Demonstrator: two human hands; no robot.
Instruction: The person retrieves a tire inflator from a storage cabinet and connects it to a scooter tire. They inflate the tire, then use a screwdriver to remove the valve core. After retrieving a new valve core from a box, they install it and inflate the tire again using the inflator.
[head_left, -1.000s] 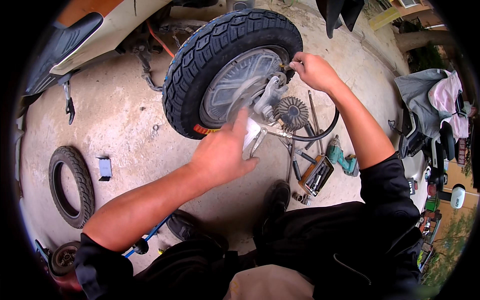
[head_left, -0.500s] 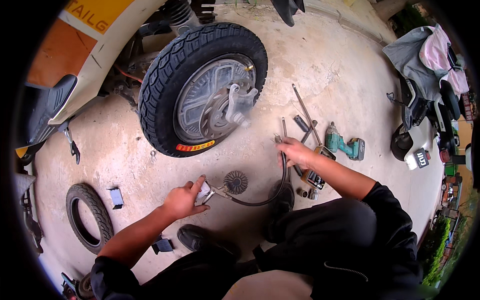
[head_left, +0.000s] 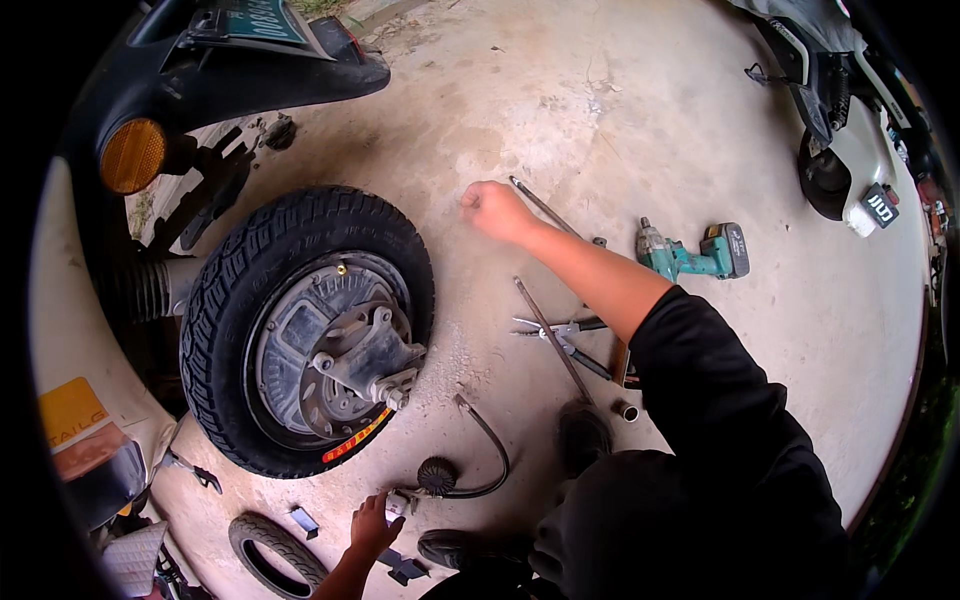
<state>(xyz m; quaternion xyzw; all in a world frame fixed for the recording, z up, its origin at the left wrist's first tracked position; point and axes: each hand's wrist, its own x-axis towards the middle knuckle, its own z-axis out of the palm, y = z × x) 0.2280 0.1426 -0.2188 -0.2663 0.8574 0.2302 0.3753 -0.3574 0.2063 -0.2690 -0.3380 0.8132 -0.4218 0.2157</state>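
Observation:
My left hand, low in view, has its fingers on the gauge body of a tire inflator. From it a black hose curves over the floor, its free end pointing up beside the wheel. A round, ribbed black disc lies against the inflator. My right hand is closed above the floor, to the right of the scooter wheel; anything inside its fingers is hidden. The wheel has a knobby black tire, a grey hub with a brake disc, and a brass-coloured valve near its upper rim.
Pliers, thin metal bars and a socket lie right of the wheel, near a green cordless impact wrench. A loose tire lies lower left. Scooter bodywork stands left; another scooter is upper right.
My right hand has let go of the hose end and moved up and forward past the wheel. The hose now hangs loose by the floor. The view has shifted, with the wheel lower and further left.

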